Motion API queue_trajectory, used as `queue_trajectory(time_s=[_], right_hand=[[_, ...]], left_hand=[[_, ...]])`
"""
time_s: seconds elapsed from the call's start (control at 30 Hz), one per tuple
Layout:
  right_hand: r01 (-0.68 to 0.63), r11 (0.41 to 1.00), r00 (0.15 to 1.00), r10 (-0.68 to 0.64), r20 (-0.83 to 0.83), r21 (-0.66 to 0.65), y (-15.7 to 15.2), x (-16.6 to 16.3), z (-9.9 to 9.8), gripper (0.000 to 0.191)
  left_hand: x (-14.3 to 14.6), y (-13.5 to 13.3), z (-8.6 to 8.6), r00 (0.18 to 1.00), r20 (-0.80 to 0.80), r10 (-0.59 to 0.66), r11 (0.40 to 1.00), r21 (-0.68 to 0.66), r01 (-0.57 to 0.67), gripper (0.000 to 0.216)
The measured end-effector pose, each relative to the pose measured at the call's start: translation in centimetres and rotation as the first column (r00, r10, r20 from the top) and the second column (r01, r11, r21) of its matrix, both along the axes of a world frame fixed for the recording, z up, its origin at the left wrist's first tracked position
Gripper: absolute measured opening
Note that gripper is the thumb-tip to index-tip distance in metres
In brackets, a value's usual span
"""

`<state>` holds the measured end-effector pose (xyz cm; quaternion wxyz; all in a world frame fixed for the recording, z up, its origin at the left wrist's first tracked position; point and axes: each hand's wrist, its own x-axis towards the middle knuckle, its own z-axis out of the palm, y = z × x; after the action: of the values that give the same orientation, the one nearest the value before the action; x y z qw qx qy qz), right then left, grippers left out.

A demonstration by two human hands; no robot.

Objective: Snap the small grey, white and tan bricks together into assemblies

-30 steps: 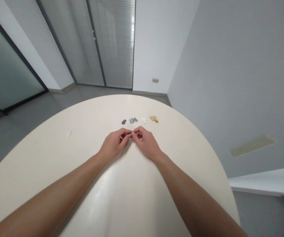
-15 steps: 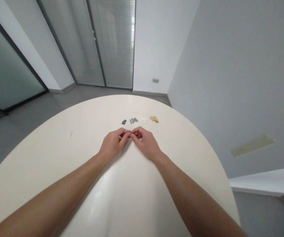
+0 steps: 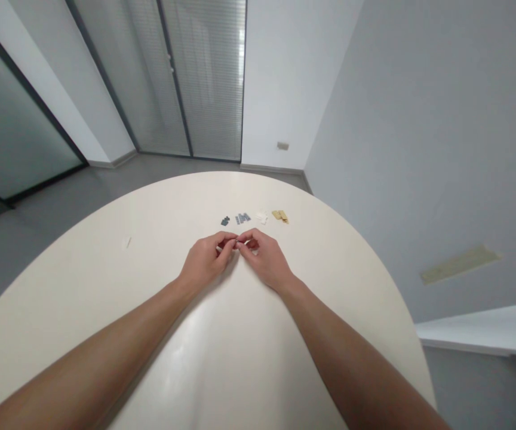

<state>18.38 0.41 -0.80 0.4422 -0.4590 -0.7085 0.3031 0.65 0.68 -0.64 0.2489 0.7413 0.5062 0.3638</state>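
- A person's two bare hands come together over a round, cream-white counter (image 3: 240, 346), fingertips meeting just short of a row of small pieces.
- The left hand (image 3: 208, 258) pinches with thumb and forefinger, its wrist low over the counter and its forearm reaching in from the lower left.
- The right hand (image 3: 264, 255) mirrors it, thumb and fingers closed on the same spot, the forearm entering from the lower right.
- Clamped between the two sets of fingertips is a tiny piece (image 3: 237, 241), dark where it shows; the fingers hide most of it, and its shape cannot be told.
- Just beyond the hands, four small groups lie side by side: dark pieces (image 3: 224, 221) at the left end, then grey pieces (image 3: 241, 218), white pieces (image 3: 261, 217) and, at the right end, tan pieces (image 3: 280, 215), some of them overlapping.
- Well apart from the row, toward the counter's left side, lies a thin pale sliver (image 3: 128, 242).
- Behind the counter stand tall glass doors (image 3: 208, 83) in dark frames, with a grey floor (image 3: 74, 191) at their foot.
- A plain grey wall (image 3: 419, 137) rises at right, bearing a slanted yellowish strip (image 3: 461, 264).
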Motion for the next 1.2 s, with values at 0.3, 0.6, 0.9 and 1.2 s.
queue_trajectory(time_s=[0.3,0.6,0.9,1.2], right_hand=[[0.013,1.000,1.000,-0.013,-0.028,-0.012,0.04,0.10,0.11,0.009],[0.029,0.999,0.998,-0.030,-0.052,-0.021,0.10,0.14,0.10,0.012],[0.025,0.999,0.999,-0.026,-0.039,-0.026,0.04,0.14,0.08,0.019],[0.035,0.999,0.999,-0.035,-0.034,-0.012,0.02,0.05,0.29,0.015]], left_hand=[[-0.05,0.06,-0.26,0.999,0.035,-0.021,0.999,0.033,0.020,0.021],[-0.14,0.11,-0.03,1.000,0.021,-0.022,1.000,0.021,0.022,0.025],[-0.19,0.13,-0.05,0.999,-0.024,-0.046,0.998,0.032,0.046,0.024],[-0.07,0.05,0.17,0.996,-0.062,-0.059,0.996,0.059,0.062,0.025]])
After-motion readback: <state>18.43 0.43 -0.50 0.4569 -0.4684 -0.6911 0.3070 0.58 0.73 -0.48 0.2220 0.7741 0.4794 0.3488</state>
